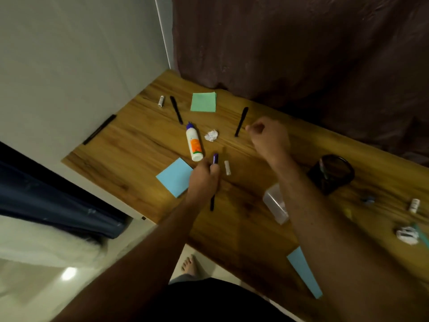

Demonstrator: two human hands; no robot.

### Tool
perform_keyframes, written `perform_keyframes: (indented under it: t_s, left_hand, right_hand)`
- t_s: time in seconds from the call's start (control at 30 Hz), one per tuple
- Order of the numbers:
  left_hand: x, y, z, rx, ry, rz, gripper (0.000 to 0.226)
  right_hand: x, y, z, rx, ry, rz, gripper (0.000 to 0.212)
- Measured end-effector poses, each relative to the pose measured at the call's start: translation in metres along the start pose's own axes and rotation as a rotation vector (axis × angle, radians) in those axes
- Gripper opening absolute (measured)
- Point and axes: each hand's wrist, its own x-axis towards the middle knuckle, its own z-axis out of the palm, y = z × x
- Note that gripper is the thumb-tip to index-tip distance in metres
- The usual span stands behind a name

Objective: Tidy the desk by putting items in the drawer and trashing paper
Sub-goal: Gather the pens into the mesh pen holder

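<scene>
Desk point(139, 145): wooden top, viewed from above. No label or writing is legible on any item.

Items, left to right:

- One small white tube point(161, 101) at the far left, lying flat.
- Black pen A point(176, 109) just right of the tube, lying flat.
- One blue pad point(174, 177) near the front-left edge.
- One green pad point(203, 102) at the back of the desk.
- One glue bottle point(194, 142): white body, blue cap, orange label with unreadable print. It lies flat between the two pads.
- Left hand point(204, 180): fingers curled round a purple pen point(214, 180). The capped end projects beyond the fingers and the other end projects below the palm.
- Paper ball A point(211, 135), crumpled and white, just right of the glue bottle.
- One white stick point(227, 168) just right of the purple pen.
- Black pen B point(241, 121), lying flat.
- Right hand point(269, 138): raised above the desk near black pen B, fingers curled inward. Whether it grips anything cannot be determined.
- One clear box point(274, 203), partly behind the right forearm.
- One dark cup point(332, 173).
- One blue strip point(304, 271) at the front edge.
- One white roll point(414, 205).
- Paper ball B point(406, 235) at the far right.

Pen count: three.
</scene>
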Motion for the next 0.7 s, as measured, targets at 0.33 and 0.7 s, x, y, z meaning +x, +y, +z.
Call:
perform_keyframes:
  t_s: [0.33, 0.7]
  left_hand:
    - [0.073, 0.026, -0.053, -0.573, -0.068, -0.153, 0.025]
    - [0.083, 0.004, -0.073, -0.598, -0.053, -0.157, 0.038]
  right_hand:
    - [0.065, 0.002, 0.083, -0.339, -0.137, 0.134, 0.043]
    - [0.103, 0.008, 0.109, -0.314, -0.209, 0.325, 0.051]
